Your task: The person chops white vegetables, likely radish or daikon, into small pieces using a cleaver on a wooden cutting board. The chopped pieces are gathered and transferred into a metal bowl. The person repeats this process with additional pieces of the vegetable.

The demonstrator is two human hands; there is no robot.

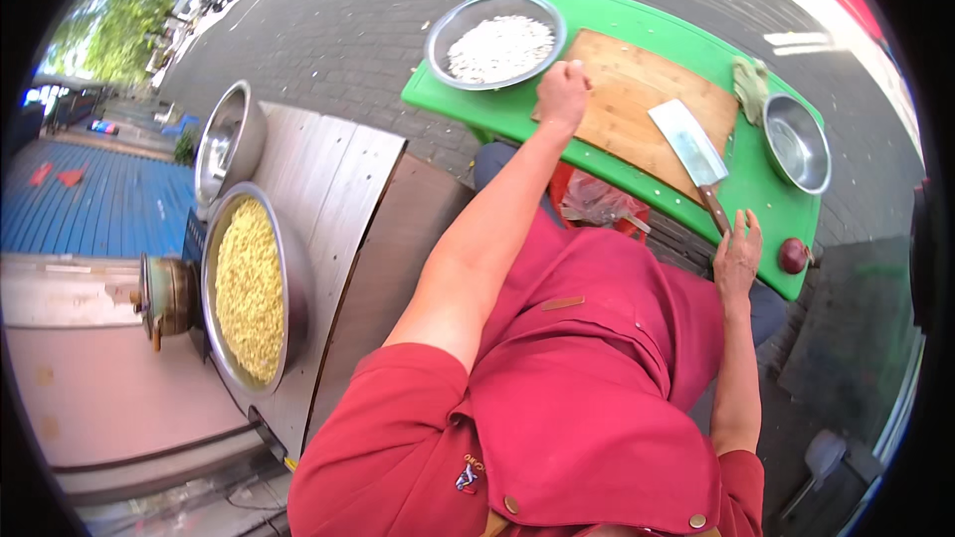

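My left hand (565,93), its fingers curled, is over the left end of the wooden cutting board (634,89), beside a steel bowl (440,63) of chopped white pieces (503,47). Whether it holds anything is hidden. A cleaver (688,140) lies on the board's right part, its wooden handle reaching past the near edge. My right hand (739,257) is by the handle's end, fingers extended and not wrapped around it. A red onion (793,256) sits to its right on the green table (783,224).
An empty steel bowl (797,143) and a work glove (750,89) are at the table's right. To the left, a metal-topped counter (328,156) holds a large bowl of yellow chopped food (250,291) and another steel bowl (235,138). A red container with plastic bags (600,201) stands under the table.
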